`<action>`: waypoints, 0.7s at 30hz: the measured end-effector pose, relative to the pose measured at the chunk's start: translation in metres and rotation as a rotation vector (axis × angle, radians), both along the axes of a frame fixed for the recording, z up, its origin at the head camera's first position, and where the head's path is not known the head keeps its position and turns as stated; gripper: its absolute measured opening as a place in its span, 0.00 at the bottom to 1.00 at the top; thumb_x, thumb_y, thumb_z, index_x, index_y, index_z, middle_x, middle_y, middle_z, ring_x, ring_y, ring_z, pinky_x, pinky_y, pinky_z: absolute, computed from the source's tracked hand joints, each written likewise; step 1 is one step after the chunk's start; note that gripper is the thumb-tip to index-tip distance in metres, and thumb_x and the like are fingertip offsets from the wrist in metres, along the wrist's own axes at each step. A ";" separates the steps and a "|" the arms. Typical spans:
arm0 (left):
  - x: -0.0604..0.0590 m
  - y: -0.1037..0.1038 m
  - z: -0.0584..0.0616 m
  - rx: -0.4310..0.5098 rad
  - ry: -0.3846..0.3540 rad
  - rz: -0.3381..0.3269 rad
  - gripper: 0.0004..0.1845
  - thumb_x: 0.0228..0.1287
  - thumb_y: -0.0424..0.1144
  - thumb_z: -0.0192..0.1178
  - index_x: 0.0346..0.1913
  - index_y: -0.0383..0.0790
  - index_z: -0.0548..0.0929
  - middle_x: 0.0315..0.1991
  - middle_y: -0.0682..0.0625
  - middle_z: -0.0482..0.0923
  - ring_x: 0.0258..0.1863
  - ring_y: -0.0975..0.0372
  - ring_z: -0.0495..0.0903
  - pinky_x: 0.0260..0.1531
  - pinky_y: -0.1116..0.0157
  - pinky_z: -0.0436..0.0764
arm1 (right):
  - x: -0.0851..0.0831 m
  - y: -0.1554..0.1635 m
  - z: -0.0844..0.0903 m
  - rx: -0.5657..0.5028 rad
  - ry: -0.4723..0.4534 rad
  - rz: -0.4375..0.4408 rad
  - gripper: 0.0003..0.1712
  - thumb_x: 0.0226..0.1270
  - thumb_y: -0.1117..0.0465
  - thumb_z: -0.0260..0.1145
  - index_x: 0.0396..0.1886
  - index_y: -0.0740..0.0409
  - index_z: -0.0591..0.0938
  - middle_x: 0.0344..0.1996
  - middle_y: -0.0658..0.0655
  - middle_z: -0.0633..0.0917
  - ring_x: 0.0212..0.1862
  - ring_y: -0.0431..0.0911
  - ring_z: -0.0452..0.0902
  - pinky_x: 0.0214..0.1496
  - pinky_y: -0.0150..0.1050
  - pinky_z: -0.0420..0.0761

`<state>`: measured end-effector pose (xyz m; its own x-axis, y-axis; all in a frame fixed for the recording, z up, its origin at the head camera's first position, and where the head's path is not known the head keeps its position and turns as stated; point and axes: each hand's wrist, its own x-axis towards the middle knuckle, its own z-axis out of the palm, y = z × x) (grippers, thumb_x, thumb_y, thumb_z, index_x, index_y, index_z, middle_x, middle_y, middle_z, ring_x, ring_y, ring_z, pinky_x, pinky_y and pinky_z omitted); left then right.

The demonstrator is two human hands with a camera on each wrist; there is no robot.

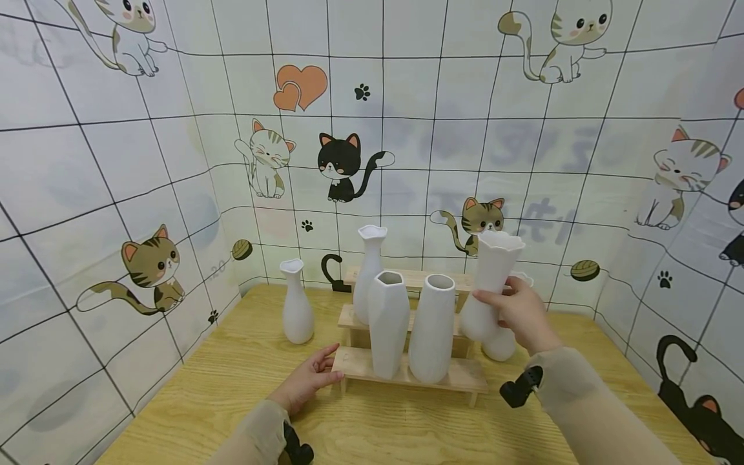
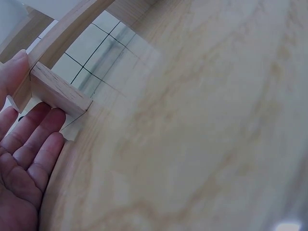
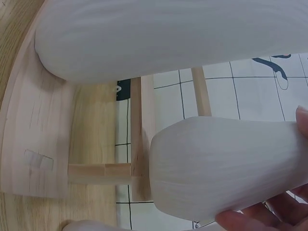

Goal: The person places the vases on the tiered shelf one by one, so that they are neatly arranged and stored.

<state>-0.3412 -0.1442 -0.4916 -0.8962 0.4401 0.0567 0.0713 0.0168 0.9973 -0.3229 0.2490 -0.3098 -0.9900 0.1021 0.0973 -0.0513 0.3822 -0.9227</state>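
Observation:
My left hand [image 1: 308, 381] grips the left end of the bottom step of a three-tier wooden stand [image 1: 363, 367]. In the left wrist view the thumb lies on the board, with fingers below it beside the leg [image 2: 60, 91]. My right hand [image 1: 526, 316] holds a white vase with a ruffled rim [image 1: 498, 261] by its neck. This vase is upright, its base right at the right end of the middle step in the right wrist view. On the bottom step stand a faceted white vase [image 1: 388, 329] and a smooth tapered one [image 1: 433, 332]. A slim-necked vase [image 1: 367, 278] stands behind them.
Left of the stand, a small narrow-necked white vase [image 1: 298, 313] stands on the wooden table [image 1: 244, 355]. Another white vase [image 1: 500, 347] is on the table at right, partly hidden behind the held one. A cat-printed grid backdrop [image 1: 407, 142] encloses the back and sides.

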 end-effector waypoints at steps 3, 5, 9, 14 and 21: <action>0.000 0.000 0.000 -0.002 0.003 0.001 0.40 0.53 0.40 0.60 0.65 0.40 0.50 0.52 0.43 0.66 0.49 0.56 0.68 0.47 0.59 0.67 | -0.003 -0.002 -0.002 -0.008 0.005 0.006 0.52 0.42 0.41 0.67 0.62 0.58 0.55 0.55 0.63 0.64 0.53 0.58 0.61 0.42 0.55 0.69; -0.001 0.000 -0.002 -0.007 0.008 0.007 0.40 0.53 0.40 0.60 0.65 0.41 0.50 0.52 0.43 0.66 0.49 0.56 0.68 0.47 0.59 0.67 | -0.005 -0.004 -0.003 -0.010 0.011 0.012 0.51 0.42 0.41 0.67 0.62 0.59 0.55 0.54 0.63 0.64 0.52 0.58 0.62 0.42 0.55 0.69; -0.003 0.000 -0.006 -0.024 0.016 0.019 0.39 0.53 0.41 0.60 0.65 0.43 0.51 0.52 0.44 0.66 0.49 0.56 0.68 0.47 0.59 0.66 | -0.007 -0.009 -0.003 -0.010 0.015 0.020 0.49 0.43 0.42 0.67 0.61 0.59 0.57 0.53 0.63 0.65 0.52 0.58 0.62 0.42 0.56 0.69; -0.003 0.000 -0.006 -0.025 0.015 0.023 0.39 0.53 0.41 0.60 0.65 0.43 0.51 0.52 0.44 0.66 0.49 0.56 0.68 0.48 0.59 0.66 | -0.010 -0.016 -0.001 -0.017 0.006 0.027 0.49 0.42 0.42 0.68 0.60 0.58 0.58 0.53 0.62 0.66 0.52 0.57 0.63 0.41 0.54 0.70; -0.003 0.000 -0.006 -0.024 0.009 0.023 0.39 0.53 0.41 0.60 0.65 0.44 0.52 0.52 0.44 0.67 0.49 0.57 0.68 0.48 0.59 0.66 | -0.016 -0.023 0.001 -0.004 -0.001 0.027 0.51 0.39 0.39 0.68 0.60 0.57 0.58 0.52 0.60 0.66 0.52 0.56 0.63 0.40 0.54 0.70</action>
<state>-0.3444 -0.1445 -0.4978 -0.9057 0.4204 0.0546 0.0797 0.0422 0.9959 -0.3384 0.2260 -0.3086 -0.9925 0.0755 0.0959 -0.0607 0.3765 -0.9244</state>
